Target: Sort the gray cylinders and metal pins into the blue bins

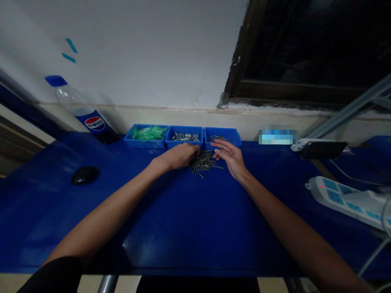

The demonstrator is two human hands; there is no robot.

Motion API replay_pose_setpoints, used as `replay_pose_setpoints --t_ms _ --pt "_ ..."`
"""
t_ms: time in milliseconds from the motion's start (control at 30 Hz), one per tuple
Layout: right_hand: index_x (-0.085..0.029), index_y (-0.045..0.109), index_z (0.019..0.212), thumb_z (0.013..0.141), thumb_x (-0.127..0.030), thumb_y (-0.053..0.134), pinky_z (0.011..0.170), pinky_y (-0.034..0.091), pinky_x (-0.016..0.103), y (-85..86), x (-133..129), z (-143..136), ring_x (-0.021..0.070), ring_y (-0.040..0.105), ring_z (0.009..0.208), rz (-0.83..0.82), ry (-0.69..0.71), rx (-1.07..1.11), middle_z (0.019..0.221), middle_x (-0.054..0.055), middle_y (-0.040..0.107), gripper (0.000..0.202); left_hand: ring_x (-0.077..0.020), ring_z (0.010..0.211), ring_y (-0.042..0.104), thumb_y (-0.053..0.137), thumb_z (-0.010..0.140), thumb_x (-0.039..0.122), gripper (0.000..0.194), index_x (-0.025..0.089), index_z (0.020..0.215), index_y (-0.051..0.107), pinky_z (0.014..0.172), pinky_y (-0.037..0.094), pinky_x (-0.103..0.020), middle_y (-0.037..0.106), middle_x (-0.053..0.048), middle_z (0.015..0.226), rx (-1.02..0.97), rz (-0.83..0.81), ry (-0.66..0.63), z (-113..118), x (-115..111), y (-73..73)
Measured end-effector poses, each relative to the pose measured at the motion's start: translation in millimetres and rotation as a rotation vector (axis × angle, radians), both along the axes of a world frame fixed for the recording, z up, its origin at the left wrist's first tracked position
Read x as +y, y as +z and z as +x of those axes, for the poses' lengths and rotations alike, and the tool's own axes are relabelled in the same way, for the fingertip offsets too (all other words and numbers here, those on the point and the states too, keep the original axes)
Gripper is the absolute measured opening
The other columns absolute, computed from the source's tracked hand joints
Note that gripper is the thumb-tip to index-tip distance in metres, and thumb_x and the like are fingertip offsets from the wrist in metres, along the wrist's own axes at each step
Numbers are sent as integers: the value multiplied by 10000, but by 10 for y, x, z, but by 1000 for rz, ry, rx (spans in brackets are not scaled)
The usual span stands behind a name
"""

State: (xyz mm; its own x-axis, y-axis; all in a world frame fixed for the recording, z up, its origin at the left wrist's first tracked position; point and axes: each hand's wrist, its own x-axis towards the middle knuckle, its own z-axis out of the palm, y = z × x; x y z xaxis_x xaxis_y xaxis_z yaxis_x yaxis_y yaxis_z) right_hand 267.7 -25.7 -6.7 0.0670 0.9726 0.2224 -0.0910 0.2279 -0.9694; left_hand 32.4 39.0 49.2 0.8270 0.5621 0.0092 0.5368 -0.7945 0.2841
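Observation:
A loose pile of thin, brass-coloured metal pins (204, 162) lies on the blue tabletop. My left hand (182, 156) reaches over the pile's left side, its fingers curled downward; whatever they hold, if anything, is hidden. On the pile's right side is my right hand (229, 158), fingers apart and pointing left, with nothing visible in them. Just behind stand three blue bins in a row. The right bin (236, 137) has similar thin pins in it, the middle bin (169, 144) holds short silvery metal cylinders, and the left bin (143, 143) contains green plastic bags.
A Pepsi bottle (94, 121) stands at the back left, with a black mouse (84, 175) in front of it. On the right are a white power strip (339, 199), a dark phone-like device (324, 149) and cables. A wall runs behind the bins.

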Motion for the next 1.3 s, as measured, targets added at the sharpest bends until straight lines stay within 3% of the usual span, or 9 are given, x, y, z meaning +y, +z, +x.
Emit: replay_pose_setpoints --t_ms 200,400,500,767,967,1100,1200,1300 --pt "-279 760 1168 824 -355 809 675 533 365 -12 4 1 170 680 734 -3 8 1 1195 74 785 356 -161 761 643 528 909 69 289 153 1147 670 754 487 -292 714 -45 859 -169 -25 -33 -43 57 100" --pt "-253 790 1088 823 -402 803 662 533 344 -7 5 -18 160 663 673 -10 32 -87 916 51 800 304 -153 821 674 622 847 123 308 141 1147 690 790 547 -296 732 -72 990 -438 -109 1 10 -1 119" --pt "-256 810 1065 790 -405 834 685 554 351 24 -15 -34 171 690 694 -35 88 -139 895 51 805 313 -143 809 674 627 851 155 304 143 1148 694 796 568 -300 729 -79 1022 -515 -142 32 54 -56 122" --pt "-276 846 999 721 -406 895 744 593 374 27 -25 -39 209 744 824 -55 153 -125 937 56 821 310 -149 804 672 664 850 176 252 147 1096 710 781 557 -295 715 -58 938 -523 -125 42 104 -97 84" --pt "-253 847 922 724 -429 892 608 533 324 -9 -2 -29 162 661 638 -39 73 -102 827 46 807 269 -176 833 692 740 842 244 290 139 1110 698 779 542 -306 745 -79 971 -392 -87 69 88 -45 40" --pt "-275 813 1120 777 -408 845 605 531 330 -24 11 -9 162 663 680 -8 -45 -64 1099 72 818 370 -206 854 703 738 850 235 277 129 1104 704 781 529 -324 754 -97 958 -205 -16 124 36 8 -25" --pt "-322 729 1314 789 -374 820 621 545 359 -18 9 1 180 681 744 8 -68 -67 1349 76 737 535 -200 841 702 712 838 190 251 147 1085 711 753 516 -309 754 -86 950 -138 -8 130 18 27 -94" --pt "-335 706 1342 793 -360 804 627 547 377 -10 3 5 187 678 753 10 -50 -77 1375 72 720 557 -173 773 688 658 822 138 257 152 1073 712 699 491 -281 752 -71 901 -125 -35 118 31 20 -133"
